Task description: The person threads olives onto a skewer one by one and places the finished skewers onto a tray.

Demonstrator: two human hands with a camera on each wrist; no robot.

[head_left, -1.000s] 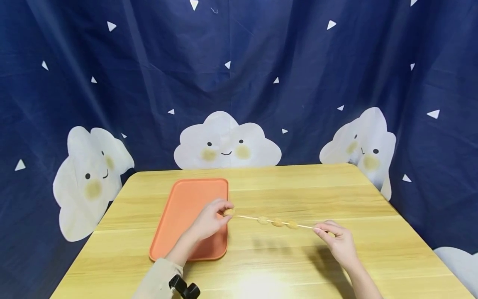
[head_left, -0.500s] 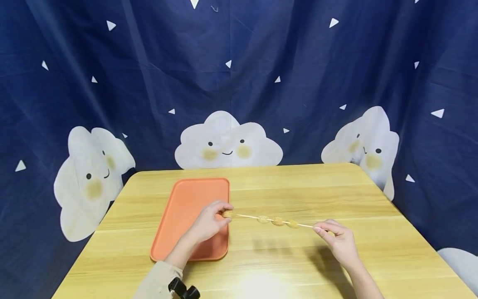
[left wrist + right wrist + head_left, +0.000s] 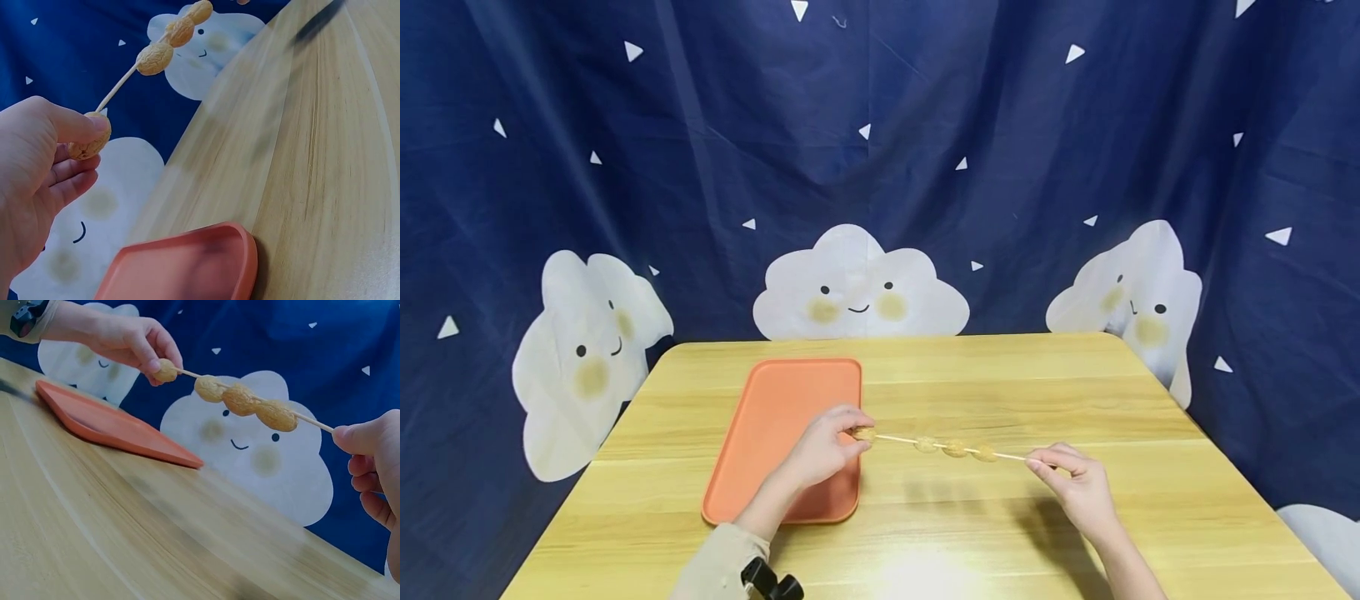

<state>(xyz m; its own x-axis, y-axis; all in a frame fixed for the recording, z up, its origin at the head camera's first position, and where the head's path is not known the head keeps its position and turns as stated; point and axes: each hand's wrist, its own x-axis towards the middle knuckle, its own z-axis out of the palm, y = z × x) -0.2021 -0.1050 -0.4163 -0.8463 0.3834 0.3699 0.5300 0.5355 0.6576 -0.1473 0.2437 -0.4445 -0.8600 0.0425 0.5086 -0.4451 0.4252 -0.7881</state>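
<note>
A thin wooden skewer [image 3: 895, 438] is held level above the table between both hands. Three golden-brown, wrinkled food balls [image 3: 237, 399] sit threaded together along it, nearer its right end. My left hand [image 3: 823, 446] pinches a similar ball [image 3: 90, 137] between thumb and fingers at the skewer's left end. Whether the tip pierces that ball or only touches it, I cannot tell. With thumb and forefinger, my right hand [image 3: 1075, 483] pinches the right end of the skewer, which its fingertips hide.
An orange rectangular tray [image 3: 775, 400] lies on the left of the wood-grain table [image 3: 1000, 533], partly beneath my left hand. A dark blue curtain [image 3: 910, 192] with white clouds hangs behind the table. A black device [image 3: 771, 581] is on my left wrist.
Both hands stay almost in place. The ball in my left hand shows slightly farther out past the fingertips, toward the right. The threaded balls keep their spots on the skewer.
</note>
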